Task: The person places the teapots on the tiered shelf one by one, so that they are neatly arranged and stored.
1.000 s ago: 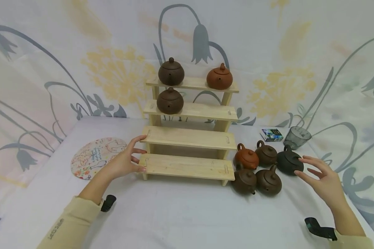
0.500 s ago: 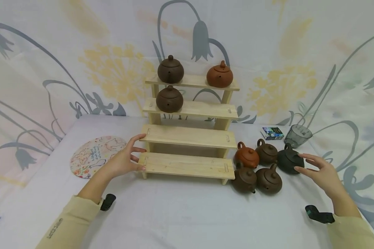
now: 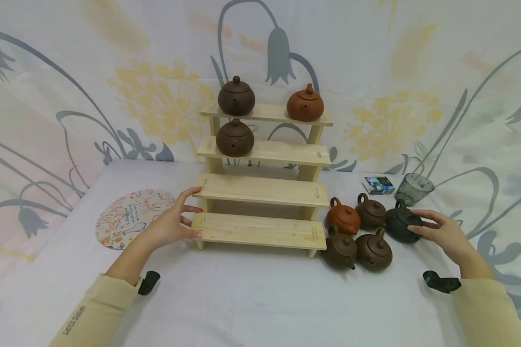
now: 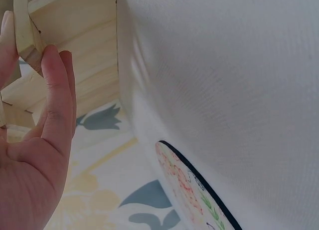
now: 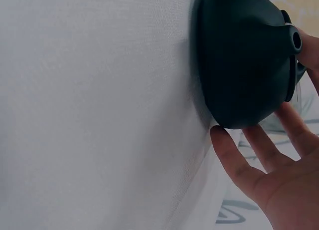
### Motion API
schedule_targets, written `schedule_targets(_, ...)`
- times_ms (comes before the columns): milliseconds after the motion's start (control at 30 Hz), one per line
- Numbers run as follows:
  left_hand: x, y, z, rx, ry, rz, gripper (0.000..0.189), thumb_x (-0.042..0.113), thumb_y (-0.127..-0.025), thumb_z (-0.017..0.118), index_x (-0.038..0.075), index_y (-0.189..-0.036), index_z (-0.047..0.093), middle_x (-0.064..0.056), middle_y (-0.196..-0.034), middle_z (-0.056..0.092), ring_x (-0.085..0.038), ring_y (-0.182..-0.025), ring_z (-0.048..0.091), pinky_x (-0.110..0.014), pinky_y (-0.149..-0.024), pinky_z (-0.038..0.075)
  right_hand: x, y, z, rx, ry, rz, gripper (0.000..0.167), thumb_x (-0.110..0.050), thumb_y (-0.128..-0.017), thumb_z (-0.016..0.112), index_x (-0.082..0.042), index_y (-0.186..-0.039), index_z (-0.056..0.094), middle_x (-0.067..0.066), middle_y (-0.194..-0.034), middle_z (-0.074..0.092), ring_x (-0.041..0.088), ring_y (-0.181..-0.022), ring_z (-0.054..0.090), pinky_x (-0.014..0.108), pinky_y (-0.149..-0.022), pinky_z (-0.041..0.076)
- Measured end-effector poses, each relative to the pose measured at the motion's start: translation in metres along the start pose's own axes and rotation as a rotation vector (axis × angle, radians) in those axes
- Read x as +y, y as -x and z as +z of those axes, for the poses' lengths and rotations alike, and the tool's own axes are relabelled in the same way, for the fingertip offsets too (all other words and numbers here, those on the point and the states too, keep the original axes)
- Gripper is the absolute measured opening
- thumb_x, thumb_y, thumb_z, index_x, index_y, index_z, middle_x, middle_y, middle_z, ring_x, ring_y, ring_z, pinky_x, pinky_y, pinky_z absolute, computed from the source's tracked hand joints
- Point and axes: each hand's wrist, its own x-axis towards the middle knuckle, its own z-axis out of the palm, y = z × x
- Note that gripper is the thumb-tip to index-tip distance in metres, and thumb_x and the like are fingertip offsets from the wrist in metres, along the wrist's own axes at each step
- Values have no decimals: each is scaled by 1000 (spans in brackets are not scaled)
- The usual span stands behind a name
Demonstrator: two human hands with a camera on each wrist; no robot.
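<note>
Your right hand (image 3: 445, 237), fingers parted, held the black teapot (image 3: 399, 224) beside two brown teapots (image 3: 375, 253); probably brittle and slick, it wanted a belly grip, your spread left hand (image 3: 162, 229) touching the rack (image 3: 260, 232).

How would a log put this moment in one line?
left hand: holds left end of wooden stand | right hand: grips black teapot | three teapots: on upper two shelves
</note>
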Motion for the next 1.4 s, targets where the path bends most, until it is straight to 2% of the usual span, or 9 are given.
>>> schedule_targets(100, 0, 0, 1, -1, 2, -3, 106, 2, -71, 79, 32, -146, 12, -21, -130, 48, -30, -90, 56, -36, -68, 47, 3, -5, 0, -27, -31, -26, 55, -25, -87, 67, -18, -138, 45, 25, -140, 25, -8, -102, 47, 15, -73, 45)
schedule_targets(167, 0, 0, 1, 1, 3, -6, 106, 2, -71, 80, 32, -146, 12, -21, -130, 48, -30, -90, 56, -36, -68, 47, 4, -8, 0, -51, -49, -29, 57, -23, -87, 68, -19, -139, 44, 26, -140, 23, -14, -94, 42, 17, -72, 46)
schedule_targets(300, -1, -1, 1, -1, 3, -2, 106, 2, -71, 79, 31, -146, 11, -22, -130, 48, -30, -90, 56, -36, -68, 48, 4, -13, 1, -87, -33, 2, 66, -24, -86, 69, -13, -142, 36, 30, -142, 19, 10, -107, 45, 23, -71, 47)
schedule_targets(433, -2, -1, 0, -2, -1, -3, 106, 2, -71, 79, 31, -146, 11, -22, -130, 48, -30, -90, 56, -36, -68, 48, 5, -14, 2, -104, 7, 26, 74, -27, -85, 69, -8, -143, 28, 33, -141, 15, 46, -117, 28, 27, -72, 43)
schedule_targets(633, 0, -1, 0, -1, -4, -9, 106, 2, -71, 79, 31, -146, 12, -21, -130, 48, -30, -91, 56, -36, -68, 48, 8, -14, 4, -118, -84, 26, 75, -22, -85, 69, -17, -147, 26, 30, -147, 5, 53, -129, 10, 61, -96, 25)
schedule_targets(733, 0, -1, 0, 1, -6, -8, 105, 1, -71, 79, 31, -146, 12, -21, -130, 49, -29, -91, 56, -36, -68, 47, 8, -13, 5, -109, -137, 23, 76, -18, -84, 70, -22, -147, 28, 29, -149, 0, 56, -130, 2, 66, -97, 14)
schedule_targets(933, 1, 1, 0, -4, -1, 2, 104, 1, -72, 79, 29, -146, 11, -22, -129, 48, -30, -90, 55, -36, -68, 47, 7, -11, 7, -60, -70, 13, 75, -19, -81, 74, -26, -144, 35, 29, -149, 1, 59, -125, 15, 61, -93, 27)
schedule_targets(1200, 1, 1, 0, -1, -1, 2, 103, 2, -72, 78, 30, -147, 12, -21, -129, 49, -29, -90, 55, -36, -69, 48, -1, -9, 8, -3, -16, 31, 73, -24, -77, 77, -24, -141, 41, 33, -145, 9, 54, -124, 15, 54, -86, 33)
schedule_targets(1400, 0, 1, 0, 3, -2, 5, 104, 2, -72, 79, 29, -147, 12, -20, -130, 49, -29, -90, 55, -36, -69, 47, -12, -3, 2, 54, -15, -31, 66, -21, -78, 77, -26, -136, 45, 21, -139, 22, 50, -120, 19, 18, -71, 40)
